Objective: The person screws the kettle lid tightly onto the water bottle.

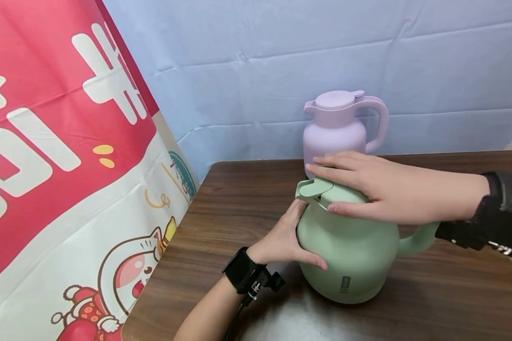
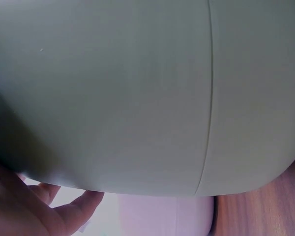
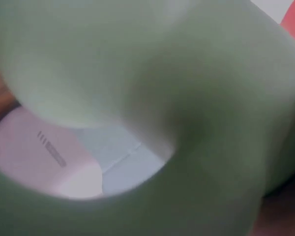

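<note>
A light green vacuum jug (image 1: pixel 350 255) stands upright on the wooden table, its spout to the left and its handle (image 1: pixel 418 240) to the right. My left hand (image 1: pixel 283 239) grips its left side, thumb at the front and fingers reaching behind. In the left wrist view, fingertips (image 2: pixel 83 206) show against the jug's edge. Across the green lid (image 1: pixel 343 193) lies my right hand (image 1: pixel 379 187), fingers stretched over the top and thumb along the near side. The right wrist view shows the blurred green handle close up; no fingers are visible there.
Behind the green jug stands a lilac jug (image 1: pixel 334 137), its handle to the right. A pale blue cloth (image 1: pixel 239 85) hangs at the table's back edge. A red and white printed banner (image 1: pixel 68 142) hangs along the left side of the brown wooden table (image 1: pixel 239 203).
</note>
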`<state>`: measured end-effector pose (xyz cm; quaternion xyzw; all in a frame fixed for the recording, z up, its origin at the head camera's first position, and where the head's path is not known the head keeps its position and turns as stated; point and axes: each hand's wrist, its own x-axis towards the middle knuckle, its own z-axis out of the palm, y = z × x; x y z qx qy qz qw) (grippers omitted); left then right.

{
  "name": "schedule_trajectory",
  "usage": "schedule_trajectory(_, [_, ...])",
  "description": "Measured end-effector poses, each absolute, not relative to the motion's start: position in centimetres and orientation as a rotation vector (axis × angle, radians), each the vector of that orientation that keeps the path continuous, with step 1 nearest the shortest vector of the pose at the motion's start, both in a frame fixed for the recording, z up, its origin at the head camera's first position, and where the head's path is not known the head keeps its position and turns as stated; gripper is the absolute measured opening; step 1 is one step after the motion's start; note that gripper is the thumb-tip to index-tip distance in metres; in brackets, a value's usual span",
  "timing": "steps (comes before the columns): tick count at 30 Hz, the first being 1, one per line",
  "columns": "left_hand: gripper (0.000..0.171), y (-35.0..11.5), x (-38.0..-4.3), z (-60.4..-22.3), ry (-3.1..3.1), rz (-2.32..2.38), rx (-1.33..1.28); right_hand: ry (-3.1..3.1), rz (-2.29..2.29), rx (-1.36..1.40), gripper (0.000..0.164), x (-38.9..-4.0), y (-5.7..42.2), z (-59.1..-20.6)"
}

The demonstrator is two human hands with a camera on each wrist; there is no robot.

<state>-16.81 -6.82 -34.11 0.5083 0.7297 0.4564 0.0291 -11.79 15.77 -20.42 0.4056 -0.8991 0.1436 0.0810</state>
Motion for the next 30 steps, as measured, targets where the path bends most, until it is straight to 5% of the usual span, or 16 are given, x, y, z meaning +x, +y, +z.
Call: schedule_trajectory(30, [0.132, -6.8, -16.9, -34.3, 2.267, 1.415, 1.568, -2.896, 0.811, 1.053, 0.063, -10.6, 17.7, -20.9])
